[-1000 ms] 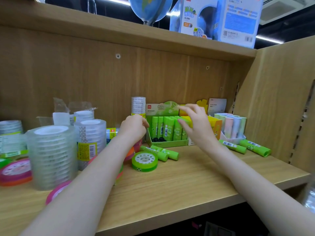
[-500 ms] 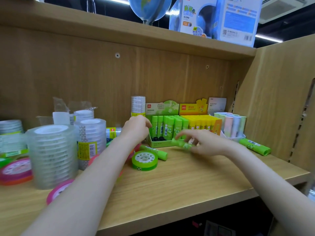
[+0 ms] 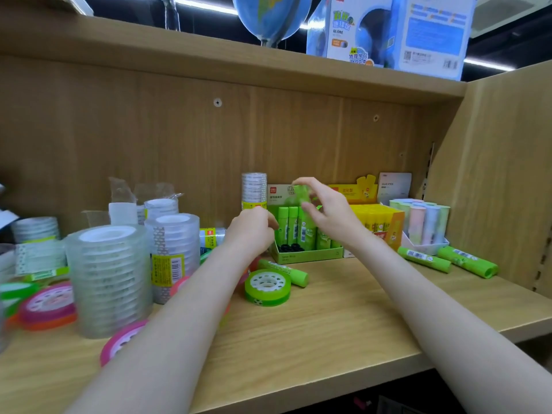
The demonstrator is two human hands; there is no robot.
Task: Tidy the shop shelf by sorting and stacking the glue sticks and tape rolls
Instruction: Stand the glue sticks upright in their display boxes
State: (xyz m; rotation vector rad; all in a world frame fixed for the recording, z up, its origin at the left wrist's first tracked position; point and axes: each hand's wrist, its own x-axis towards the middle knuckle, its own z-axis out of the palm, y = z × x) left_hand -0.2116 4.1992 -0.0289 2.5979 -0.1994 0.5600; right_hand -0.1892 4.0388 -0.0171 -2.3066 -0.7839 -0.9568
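Over the green box at the back of the shelf, right hand up high, fingers pinching a blurry green glue stick, upright, above the row of green sticks standing in the box. Left hand just beside the box's left edge, fingers curled in; cannot tell if holding anything. In front, one green glue stick lying flat, touching a green tape roll. Off to the right, two more green sticks lying flat. On the left, tall stacks of clear tape.
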